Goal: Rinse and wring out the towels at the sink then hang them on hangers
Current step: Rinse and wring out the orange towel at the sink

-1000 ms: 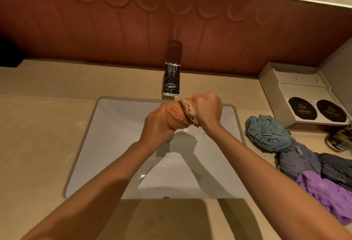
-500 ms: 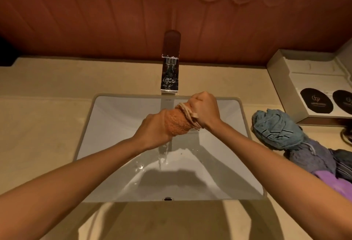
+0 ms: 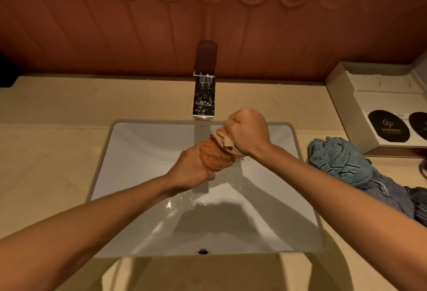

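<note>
Orange towel (image 3: 216,155): centre of frame, twisted into a tight roll above the basin. It was held there so the squeezed water fell into the sink and not onto the counter.
Left hand (image 3: 191,170): just below and left of the roll, fingers curled round its lower end. It probably anchored that end against the twist.
Right hand (image 3: 248,132): upper right of the roll, a closed fist clamped on the paler bunched end. The wrists were set opposite each other, as wringing requires.
Water (image 3: 182,200): splashes on the basin floor beneath the left hand; wringing judged under way.
Sink (image 3: 138,142): white rectangular basin, centre to lower frame.
Drain fitting (image 3: 203,251): at the basin's lower edge.
Faucet (image 3: 204,92): upper centre, directly behind the hands; no stream visible.
Blue towel (image 3: 337,161): right of frame, a twisted bundle on the counter (image 3: 46,152) just beside the sink rim, probably parked within reach.
Grey towels (image 3: 388,196): lower right, touching the blue one; whether wrung or waiting could not be told.
Tray (image 3: 346,96): upper right corner, holding two dark round items.
Hangers: none in view.
</note>
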The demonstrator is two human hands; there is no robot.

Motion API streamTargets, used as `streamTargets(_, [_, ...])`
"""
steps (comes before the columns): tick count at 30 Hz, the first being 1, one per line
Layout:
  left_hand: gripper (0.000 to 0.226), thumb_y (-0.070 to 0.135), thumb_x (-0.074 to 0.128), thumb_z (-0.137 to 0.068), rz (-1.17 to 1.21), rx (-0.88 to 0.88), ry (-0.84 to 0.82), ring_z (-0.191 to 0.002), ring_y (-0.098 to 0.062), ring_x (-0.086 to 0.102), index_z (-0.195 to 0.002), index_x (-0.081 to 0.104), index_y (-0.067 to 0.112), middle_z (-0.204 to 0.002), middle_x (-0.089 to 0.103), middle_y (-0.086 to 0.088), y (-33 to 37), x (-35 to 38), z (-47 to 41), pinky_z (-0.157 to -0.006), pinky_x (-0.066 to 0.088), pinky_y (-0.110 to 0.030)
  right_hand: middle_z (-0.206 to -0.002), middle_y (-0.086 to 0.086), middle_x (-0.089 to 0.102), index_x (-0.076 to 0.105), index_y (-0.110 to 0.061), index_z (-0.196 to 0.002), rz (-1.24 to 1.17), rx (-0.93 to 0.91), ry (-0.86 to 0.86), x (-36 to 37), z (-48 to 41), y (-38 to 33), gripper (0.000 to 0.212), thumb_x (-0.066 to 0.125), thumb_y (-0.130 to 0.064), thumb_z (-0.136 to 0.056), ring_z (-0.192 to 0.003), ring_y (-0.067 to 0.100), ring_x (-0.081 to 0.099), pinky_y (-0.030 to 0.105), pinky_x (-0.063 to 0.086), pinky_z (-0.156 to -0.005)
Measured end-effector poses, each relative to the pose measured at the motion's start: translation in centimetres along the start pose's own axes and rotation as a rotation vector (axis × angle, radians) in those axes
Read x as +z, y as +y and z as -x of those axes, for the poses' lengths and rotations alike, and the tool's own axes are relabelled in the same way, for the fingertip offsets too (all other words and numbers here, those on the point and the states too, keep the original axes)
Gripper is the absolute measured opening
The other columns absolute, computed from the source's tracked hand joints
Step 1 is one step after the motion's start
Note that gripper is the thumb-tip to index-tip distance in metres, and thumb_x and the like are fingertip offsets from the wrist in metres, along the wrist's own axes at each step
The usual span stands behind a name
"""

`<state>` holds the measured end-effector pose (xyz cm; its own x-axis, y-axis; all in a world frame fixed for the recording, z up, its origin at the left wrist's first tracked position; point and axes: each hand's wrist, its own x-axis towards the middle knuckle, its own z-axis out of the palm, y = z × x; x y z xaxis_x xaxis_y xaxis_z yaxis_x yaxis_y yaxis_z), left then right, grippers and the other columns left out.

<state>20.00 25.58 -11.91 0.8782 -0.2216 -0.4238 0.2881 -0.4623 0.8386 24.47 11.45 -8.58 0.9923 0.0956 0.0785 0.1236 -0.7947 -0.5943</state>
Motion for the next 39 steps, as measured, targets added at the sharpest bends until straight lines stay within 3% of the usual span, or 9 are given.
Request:
streamTargets(6, [0.034, -0.015, 0.054, -0.058, 0.287, -0.086, -0.179, -0.035, -0.007, 0.024, -0.063, 0.034, 0.012, -0.045, 0.030, 0.006, 2.4, 0.5, 1.1, -0.037, 0.020, -0.013, -0.041, 0.005, 0.033, 0.040, -0.015, -0.035, -0.215, -0.066, -0.096, -1.7, -1.5, 0.9, 0.036, 0.050, -0.016, -0.069, -0.044, 0.014, 0.030, 0.032, 0.027, -0.051])
streamTargets(10, [0.032, -0.020, 0.054, -0.066, 0.308, -0.162, -0.177, -0.038, -0.009, 0.030, -0.073, 0.042, 0.008, -0.053, 0.035, -0.002, 2.5, 1.1, 1.8, -0.038, 0.024, -0.015, -0.037, -0.010, 0.040, 0.048, -0.027, -0.031, -0.552, -0.067, -0.263, -1.5, -1.6, 2.2, 0.037, 0.047, -0.014, -0.065, -0.038, 0.001, 0.037, 0.015, 0.032, -0.047])
streamTargets(16, [0.030, -0.023, 0.049, -0.068, 0.368, -0.184, -0.200, -0.036, -0.006, 0.030, -0.075, 0.044, 0.006, -0.052, 0.033, -0.001, 2.9, 1.5, 1.6, -0.036, 0.024, -0.014, -0.043, -0.003, 0.046, 0.061, -0.002, -0.055, -0.806, -0.073, -0.269, -0.1, -2.0, 4.3, 0.037, 0.046, 0.017, -0.082, -0.043, 0.001, 0.040, 0.012, 0.036, -0.046])
streamTargets(19, [0.029, -0.023, 0.049, -0.068, 0.395, -0.192, -0.171, -0.036, -0.008, 0.028, -0.070, 0.043, 0.006, -0.055, 0.029, -0.005, 3.2, 1.4, 1.4, -0.035, 0.022, -0.014, -0.045, -0.002, 0.045, 0.055, -0.007, -0.049, -0.939, -0.025, -0.219, 0.7, -2.0, 4.6, 0.033, 0.052, 0.008, -0.077, -0.047, 0.020, 0.038, 0.021, 0.035, -0.046])
streamTargets(22, [0.031, -0.024, 0.049, -0.067, 0.405, -0.179, -0.155, -0.038, -0.010, 0.026, -0.076, 0.044, 0.005, -0.058, 0.027, -0.005, 3.2, 1.1, 1.2, -0.035, 0.022, -0.014, -0.045, -0.006, 0.049, 0.060, -0.018, -0.042, -1.034, 0.009, -0.149, 1.3, -1.5, 4.3, 0.032, 0.057, -0.008, -0.072, -0.045, 0.006, 0.045, 0.016, 0.039, -0.045])
streamTargets(26, [0.035, -0.027, 0.048, -0.066, 0.411, -0.153, -0.158, -0.032, -0.006, 0.027, -0.069, 0.040, 0.007, -0.049, 0.030, -0.001, 3.4, 0.5, 1.3, -0.034, 0.024, -0.011, -0.032, -0.005, 0.045, 0.049, -0.009, -0.038, -1.306, 0.311, -0.010, 1.8, -0.1, 2.5, 0.060, 0.028, 0.012, -0.090, -0.031, -0.001, 0.045, 0.011, 0.038, -0.034])
streamTargets(30, [0.037, -0.028, 0.047, -0.066, 0.418, -0.130, -0.163, -0.032, -0.005, 0.028, -0.067, 0.038, 0.008, -0.045, 0.031, 0.003, 3.3, 0.0, 1.5, -0.034, 0.023, -0.012, -0.031, -0.008, 0.050, 0.042, -0.012, -0.065, -1.383, 0.627, 0.009, 2.5, 0.5, 2.4, 0.043, 0.021, 0.010, -0.095, -0.029, -0.001, 0.050, 0.012, 0.041, -0.036])
streamTargets(36, [0.051, -0.023, 0.056, -0.067, 0.144, -0.090, -0.122, -0.033, -0.005, 0.037, -0.093, 0.052, 0.021, -0.050, 0.048, 0.002, 2.3, -1.8, 0.1, -0.034, 0.031, -0.017, -0.042, -0.004, 0.046, 0.054, -0.007, -0.047, -1.493, 0.564, 0.063, 4.1, 0.6, 2.1, 0.044, 0.040, -0.014, -0.089, -0.036, 0.007, 0.047, 0.015, 0.037, -0.033])
streamTargets(39, [0.044, 0.000, 0.069, -0.072, -0.250, 0.035, -0.088, -0.062, -0.017, 0.061, -0.103, 0.050, 0.024, -0.081, 0.062, -0.005, 1.8, -2.9, -0.7, -0.051, 0.051, -0.033, -0.034, -0.002, 0.043, 0.047, -0.003, -0.055, -1.438, 0.671, 0.025, 3.8, 1.0, 1.6, 0.045, 0.030, 0.000, -0.096, -0.028, 0.007, 0.046, 0.012, 0.034, -0.028])
